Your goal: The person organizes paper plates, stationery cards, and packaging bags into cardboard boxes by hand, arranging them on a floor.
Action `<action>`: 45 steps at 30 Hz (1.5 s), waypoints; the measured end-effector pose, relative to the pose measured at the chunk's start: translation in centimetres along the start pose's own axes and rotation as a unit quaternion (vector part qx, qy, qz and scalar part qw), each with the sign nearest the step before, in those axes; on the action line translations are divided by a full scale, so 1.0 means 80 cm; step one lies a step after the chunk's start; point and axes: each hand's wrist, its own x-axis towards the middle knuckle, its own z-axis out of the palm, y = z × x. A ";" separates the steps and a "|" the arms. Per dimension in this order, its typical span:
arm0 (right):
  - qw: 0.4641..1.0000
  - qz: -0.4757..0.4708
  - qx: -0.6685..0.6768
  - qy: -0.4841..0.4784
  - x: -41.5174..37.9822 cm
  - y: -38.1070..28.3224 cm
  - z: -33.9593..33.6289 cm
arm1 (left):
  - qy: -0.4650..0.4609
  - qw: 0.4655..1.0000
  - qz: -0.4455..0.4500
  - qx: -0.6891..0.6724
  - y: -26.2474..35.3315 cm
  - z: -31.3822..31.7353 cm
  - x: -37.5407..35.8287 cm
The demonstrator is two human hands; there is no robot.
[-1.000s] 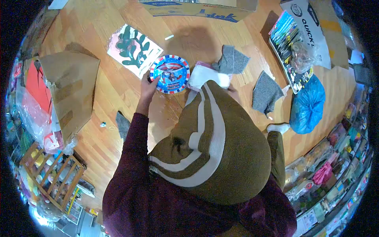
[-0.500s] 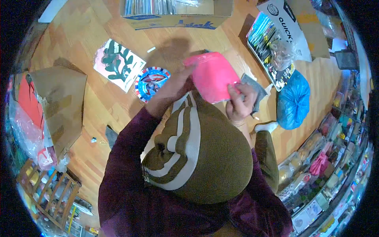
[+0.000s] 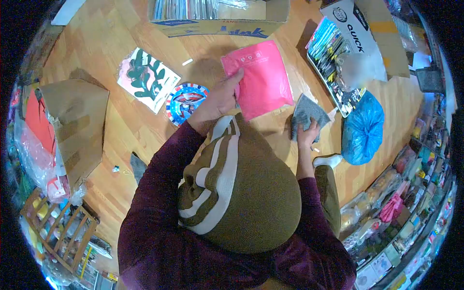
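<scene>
My left hand (image 3: 223,96) grips the left edge of a flat bright pink packet (image 3: 261,79), thumb on top. Small white print shows near the packet's upper edge. Down on the wooden floor to the right, my right hand (image 3: 308,133) has its fingers curled on a grey cloth (image 3: 305,110). A round blue paper plate (image 3: 186,104) with a red and white patterned rim lies by my left wrist. Beside it is a white card packet (image 3: 149,79) with dark green leaf shapes on pink. A knitted brown hat with white stripes covers much of the lower middle.
At the top stands a cardboard box (image 3: 222,29) with upright packets. A box of colourful packets (image 3: 328,58) and a tied blue bag (image 3: 363,128) are at right. Another cardboard box (image 3: 79,130) stands left. Goods-filled shelves (image 3: 386,212) line the right side.
My right hand has let go of the pink packet and moved down right onto the grey cloth. The packet, still in my left hand, now lies flatter with its printed face showing.
</scene>
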 end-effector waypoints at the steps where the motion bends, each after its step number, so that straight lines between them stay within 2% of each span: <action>1: 1.000 0.003 0.003 -0.002 0.003 0.007 0.012 | -0.009 0.987 0.041 0.154 0.006 0.002 -0.005; 3: 0.996 0.068 -0.055 0.020 0.007 0.011 0.027 | -0.020 0.949 0.072 0.306 0.005 -0.003 -0.007; 4: 0.993 0.104 -0.062 0.004 0.009 0.013 0.036 | 0.010 0.985 0.028 0.170 0.001 -0.013 0.001; 5: 0.992 0.109 -0.060 0.003 0.011 0.013 0.044 | 0.042 0.999 -0.015 0.030 0.001 -0.014 0.006; 9: 0.985 0.162 -0.051 -0.033 0.010 0.012 0.059 | 0.089 0.996 -0.008 0.013 0.003 -0.010 0.004; 11: 0.977 0.179 -0.084 -0.075 0.009 0.009 0.060 | 0.061 0.973 0.049 0.218 0.007 -0.010 -0.001; 12: 0.978 0.178 -0.082 -0.077 0.011 0.015 0.065 | 0.063 0.972 0.050 0.220 0.007 -0.009 0.000; 14: 0.986 0.141 -0.086 -0.003 0.017 0.029 0.076 | 0.042 0.928 0.157 0.335 0.006 -0.005 0.004; 15: 0.986 0.141 -0.085 -0.003 0.023 0.013 0.064 | 0.043 0.928 0.156 0.336 0.011 0.001 0.005; 16: 0.933 0.226 0.264 -0.094 0.028 -0.025 0.033 | -0.017 0.813 0.254 0.524 0.019 0.015 0.004; 17: 0.749 0.282 0.576 -0.168 0.028 -0.060 0.004 | -0.079 0.649 0.335 0.679 0.023 0.027 0.002; 18: 0.681 0.241 0.654 -0.225 0.028 -0.087 -0.012 | -0.078 0.606 0.373 0.698 0.016 0.042 0.003; 19: 0.602 0.192 0.724 -0.277 0.030 -0.113 -0.025 | -0.084 0.608 0.373 0.696 0.011 0.044 0.003; 21: 0.522 0.136 0.784 -0.308 0.030 -0.154 -0.048 | -0.149 0.482 0.425 0.752 0.003 0.048 0.005; 22: 0.467 0.175 0.818 -0.287 0.029 -0.186 -0.073 | -0.151 0.481 0.422 0.753 -0.007 0.045 0.005; 23: 0.469 0.173 0.818 -0.285 0.033 -0.184 -0.071 | -0.153 0.482 0.424 0.751 -0.010 0.046 0.003; 25: 0.657 0.089 0.699 -0.267 0.045 -0.182 -0.064 | -0.141 0.493 0.419 0.749 -0.011 0.047 -0.002; 26: 0.636 0.126 0.719 -0.251 0.046 -0.190 -0.067 | -0.140 0.493 0.421 0.749 -0.012 0.043 -0.001; 27: 0.638 0.124 0.717 -0.252 0.043 -0.193 -0.066 | -0.115 0.501 0.417 0.750 -0.011 0.037 0.001; 29: 0.672 0.122 0.711 -0.169 0.041 -0.193 -0.058 | -0.083 0.508 0.416 0.749 -0.005 0.032 0.004; 31: 0.683 0.132 0.701 -0.155 0.041 -0.185 -0.051 | 0.036 0.531 0.390 0.751 0.000 0.030 0.001; 32: 0.692 0.144 0.694 -0.137 0.038 -0.181 -0.047 | 0.039 0.533 0.388 0.751 -0.003 0.026 0.001; 33: 0.693 0.145 0.693 -0.139 0.036 -0.179 -0.043 | 0.073 0.700 0.340 0.624 -0.006 0.020 0.003; 34: 0.701 0.141 0.687 -0.129 0.036 -0.178 -0.039 | 0.104 0.833 0.278 0.467 -0.007 0.015 0.007; 35: 0.710 0.138 0.680 -0.119 0.035 -0.180 -0.038 | 0.107 0.833 0.279 0.466 -0.007 0.011 0.011; 36: 0.711 0.137 0.679 -0.122 0.034 -0.182 -0.036 | 0.048 0.919 0.189 0.342 -0.006 0.008 0.015; 37: 0.721 0.134 0.666 -0.132 0.032 -0.187 -0.034 | -0.013 0.974 0.094 0.208 -0.006 0.006 0.017; 38: 0.731 0.132 0.654 -0.142 0.028 -0.193 -0.031 | -0.011 0.974 0.095 0.207 -0.005 0.010 0.012; 39: 0.731 0.134 0.654 -0.142 0.024 -0.198 -0.027 | 0.028 0.984 0.035 0.175 -0.005 0.017 0.005; 40: 0.746 0.123 0.629 -0.182 0.019 -0.204 -0.022 | 0.066 0.987 -0.029 0.143 -0.005 0.020 0.000; 41: 0.759 0.114 0.603 -0.220 0.013 -0.209 -0.017 | 0.066 0.987 -0.035 0.143 -0.007 0.011 0.000; 43: 0.749 0.112 0.610 -0.233 0.003 -0.215 -0.011 | 0.100 0.979 0.023 0.176 -0.006 -0.019 0.003; 44: 0.733 0.130 0.618 -0.251 0.001 -0.211 -0.005 | 0.182 0.970 0.043 0.155 0.006 -0.014 -0.003; 45: 0.716 0.145 0.627 -0.271 0.000 -0.206 0.002 | 0.186 0.959 0.093 0.194 0.016 -0.033 -0.004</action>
